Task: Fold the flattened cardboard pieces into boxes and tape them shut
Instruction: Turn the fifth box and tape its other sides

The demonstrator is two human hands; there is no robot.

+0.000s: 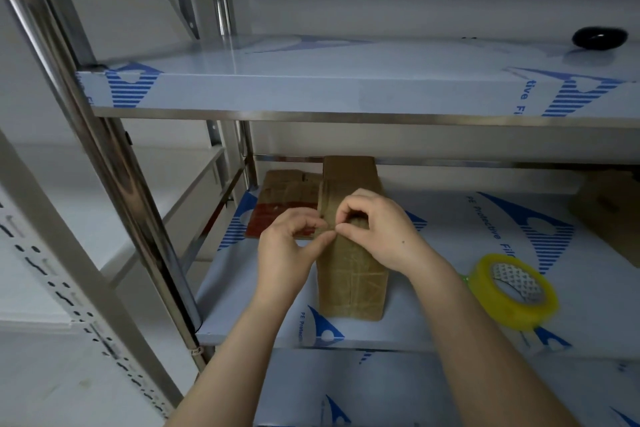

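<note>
Left hand (289, 246) and right hand (377, 229) pinching brown, tape-crossed cardboard box (353, 274)

Both bare forearms reach forward; the left hand (287, 248) and right hand (382, 230) meet, curled fingertips pinching the top of the brown cardboard box (353, 282).

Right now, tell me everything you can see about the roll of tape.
The roll of tape is a thick ring of yellowish clear tape on a white core printed with a dark pattern. It rests tilted on the film-covered lower shelf, to the right of the cardboard box and apart from it.
</note>
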